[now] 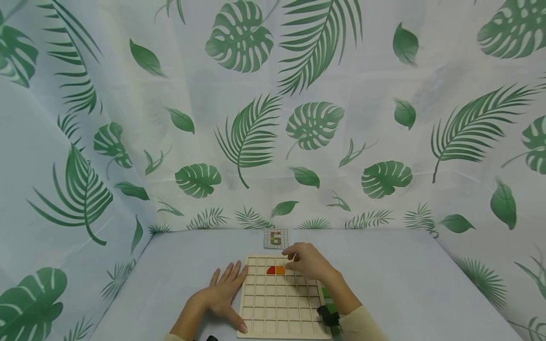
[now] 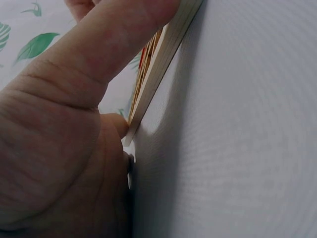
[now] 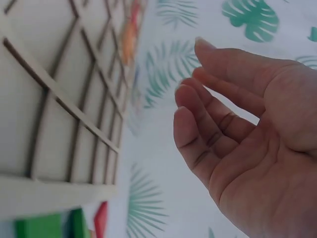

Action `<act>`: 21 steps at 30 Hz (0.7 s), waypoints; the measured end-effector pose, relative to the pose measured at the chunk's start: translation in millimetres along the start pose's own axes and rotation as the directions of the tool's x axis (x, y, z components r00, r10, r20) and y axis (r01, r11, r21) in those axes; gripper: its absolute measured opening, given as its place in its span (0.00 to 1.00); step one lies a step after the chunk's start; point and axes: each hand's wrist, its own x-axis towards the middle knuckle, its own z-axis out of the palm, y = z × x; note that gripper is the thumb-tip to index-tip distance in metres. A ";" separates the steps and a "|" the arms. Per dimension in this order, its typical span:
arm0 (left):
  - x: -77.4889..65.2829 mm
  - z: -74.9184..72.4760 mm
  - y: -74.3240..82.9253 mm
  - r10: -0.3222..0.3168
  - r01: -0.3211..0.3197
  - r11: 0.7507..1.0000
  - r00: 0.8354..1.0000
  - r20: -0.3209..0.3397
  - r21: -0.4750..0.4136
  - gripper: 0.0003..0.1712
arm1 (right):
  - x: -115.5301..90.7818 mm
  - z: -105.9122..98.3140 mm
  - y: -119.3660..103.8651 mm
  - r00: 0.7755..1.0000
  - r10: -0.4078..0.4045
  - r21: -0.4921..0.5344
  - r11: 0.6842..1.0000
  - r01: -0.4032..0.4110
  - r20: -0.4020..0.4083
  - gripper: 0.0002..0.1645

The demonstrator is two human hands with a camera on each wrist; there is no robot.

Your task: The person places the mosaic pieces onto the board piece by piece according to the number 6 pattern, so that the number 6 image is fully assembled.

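A pale wooden grid board (image 1: 277, 303) lies on the table. In its upper rows, a red piece with a rounded side (image 1: 271, 270) and an orange square piece (image 1: 280, 270) sit in neighbouring cells. My left hand (image 1: 222, 293) rests flat with spread fingers along the board's left edge, its thumb on the lower left corner. Over the board's upper right part hovers my right hand (image 1: 309, 262), just right of the orange piece. The right wrist view shows its fingers (image 3: 185, 124) loosely bent, apart from the thumb, with nothing between them.
Behind the board lies a small gridded card (image 1: 276, 238) with a coloured figure 6. Green pieces (image 1: 330, 303) lie along the board's right side, partly hidden by the right forearm; a red piece (image 3: 100, 218) is beside them. Leaf-printed cloth (image 1: 315, 125) hangs behind the table.
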 end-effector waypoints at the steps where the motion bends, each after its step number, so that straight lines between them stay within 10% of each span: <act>1: -0.1 -0.2 -0.2 0.001 -0.001 1.000 1.000 -0.001 -0.002 0.89 | -1.8 -3.7 -1.6 1.000 -0.010 0.001 1.000 0.010 -0.003 0.18; 21: -0.2 -1.3 3.1 -0.011 0.011 1.000 1.000 0.003 -0.006 0.89 | -37.8 -45.2 0.4 0.995 -0.078 0.030 0.997 0.076 0.062 0.21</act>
